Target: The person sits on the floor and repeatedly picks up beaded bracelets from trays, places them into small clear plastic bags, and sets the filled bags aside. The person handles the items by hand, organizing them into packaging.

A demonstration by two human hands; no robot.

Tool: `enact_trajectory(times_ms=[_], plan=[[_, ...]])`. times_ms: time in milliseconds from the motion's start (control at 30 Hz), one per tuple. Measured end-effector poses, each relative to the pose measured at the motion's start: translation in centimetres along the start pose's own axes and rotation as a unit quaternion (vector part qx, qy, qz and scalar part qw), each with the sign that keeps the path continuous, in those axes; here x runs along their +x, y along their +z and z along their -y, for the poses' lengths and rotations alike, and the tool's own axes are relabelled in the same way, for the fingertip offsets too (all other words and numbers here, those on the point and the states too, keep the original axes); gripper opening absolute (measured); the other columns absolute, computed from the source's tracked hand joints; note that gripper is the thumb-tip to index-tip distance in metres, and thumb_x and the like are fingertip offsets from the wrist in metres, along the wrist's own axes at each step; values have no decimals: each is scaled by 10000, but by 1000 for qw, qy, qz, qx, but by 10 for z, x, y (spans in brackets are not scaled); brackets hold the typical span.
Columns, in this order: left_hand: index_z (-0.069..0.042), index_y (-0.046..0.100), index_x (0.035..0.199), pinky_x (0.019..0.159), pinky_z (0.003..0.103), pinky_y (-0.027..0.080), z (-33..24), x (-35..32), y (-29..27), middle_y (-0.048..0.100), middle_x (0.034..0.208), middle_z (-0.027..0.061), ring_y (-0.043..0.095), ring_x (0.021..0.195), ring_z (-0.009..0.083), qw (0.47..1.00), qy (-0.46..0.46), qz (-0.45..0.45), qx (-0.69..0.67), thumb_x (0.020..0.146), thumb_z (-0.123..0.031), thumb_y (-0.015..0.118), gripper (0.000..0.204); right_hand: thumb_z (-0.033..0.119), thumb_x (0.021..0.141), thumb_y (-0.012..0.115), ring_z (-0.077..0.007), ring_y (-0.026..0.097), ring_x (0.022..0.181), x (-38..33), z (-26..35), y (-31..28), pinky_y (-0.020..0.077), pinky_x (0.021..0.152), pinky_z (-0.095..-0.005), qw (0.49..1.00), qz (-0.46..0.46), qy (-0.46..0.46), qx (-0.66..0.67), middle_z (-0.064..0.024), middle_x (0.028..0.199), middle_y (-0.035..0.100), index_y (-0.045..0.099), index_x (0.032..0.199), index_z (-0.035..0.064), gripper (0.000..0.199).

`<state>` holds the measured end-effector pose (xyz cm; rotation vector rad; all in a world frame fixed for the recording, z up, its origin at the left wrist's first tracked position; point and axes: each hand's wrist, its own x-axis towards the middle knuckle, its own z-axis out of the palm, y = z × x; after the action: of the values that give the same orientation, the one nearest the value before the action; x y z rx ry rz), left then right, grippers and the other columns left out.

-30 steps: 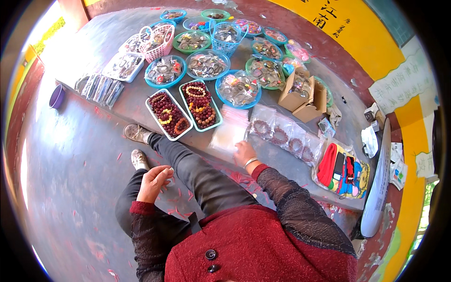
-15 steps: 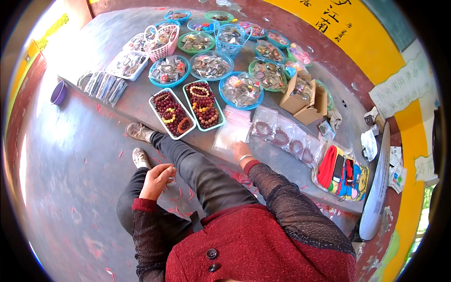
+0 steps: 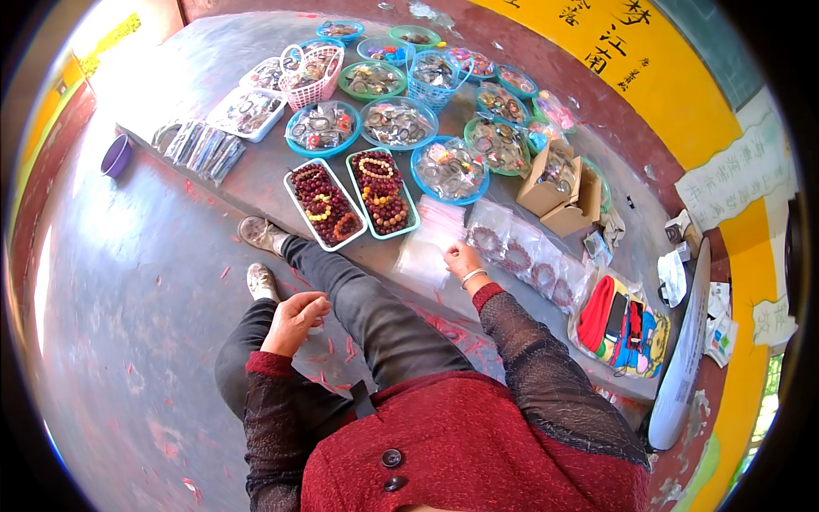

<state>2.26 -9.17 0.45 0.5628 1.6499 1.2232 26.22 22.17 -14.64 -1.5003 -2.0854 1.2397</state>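
My right hand [image 3: 463, 259], with a bangle at the wrist, rests at the right edge of a stack of clear plastic bags [image 3: 424, 257]. Its fingers are drawn together against the bags; whether one is pinched I cannot make out. Over my bent leg hovers my left hand [image 3: 294, 324], fingers curled and closed, their contents hidden. Left of the bags lie two trays of dark red bead bracelets, a white-rimmed tray [image 3: 363, 229] and a pale green tray [image 3: 417, 220]. To the right, bagged bead bracelets [image 3: 517, 257] lie in a row.
Blue and green basins of packaged trinkets, such as the blue basin [image 3: 450, 202], crowd the raised ledge behind. A cardboard box [image 3: 573, 218] stands at right, near a bag of colourful cloth [image 3: 621, 328]. Flat packets [image 3: 202, 152] and a purple bucket [image 3: 117, 156] are at left.
My right hand has moved slightly away from me and right along the bags' edge. My left hand keeps its curled shape. The whole view has shifted a little.
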Motion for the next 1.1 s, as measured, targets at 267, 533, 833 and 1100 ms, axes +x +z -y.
enact_trajectory(times_ms=[267, 533, 833, 1100], plan=[[45, 518, 1136, 806, 326, 486, 5, 9, 11, 610, 1050, 153, 601, 956, 214, 989, -51, 29, -135, 947, -373, 436, 466, 111, 743, 594, -266, 632, 782, -64, 92, -1, 502, 697, -337, 955, -56, -288, 46, -128, 916, 640, 543, 805, 50, 102], [3, 421, 1269, 933, 414, 420, 12, 11, 0, 520, 1227, 164, 516, 1108, 280, 882, -37, 141, -448, 946, -462, 363, 570, 41, 697, 607, -301, 565, 1021, -162, 192, 4, 463, 880, -359, 752, 131, -638, -102, -179, 1120, 557, 535, 836, 14, 158], [31, 549, 1105, 804, 331, 508, 20, 5, -8, 621, 1010, 154, 622, 903, 231, 911, 23, 8, -413, 902, -83, 509, 236, 117, 698, 639, -296, 554, 1058, -175, 190, 10, 436, 928, -374, 704, 215, -665, -123, -178, 1123, 569, 576, 820, 11, 173], [23, 611, 1044, 836, 306, 490, 1, -13, -5, 647, 1002, 129, 627, 916, 195, 947, 127, 30, -292, 892, -90, 548, 200, 253, 787, 697, -200, 574, 1002, -160, 202, 5, 448, 847, -286, 926, 140, -273, 218, -114, 1079, 594, 531, 1137, 25, 450]])
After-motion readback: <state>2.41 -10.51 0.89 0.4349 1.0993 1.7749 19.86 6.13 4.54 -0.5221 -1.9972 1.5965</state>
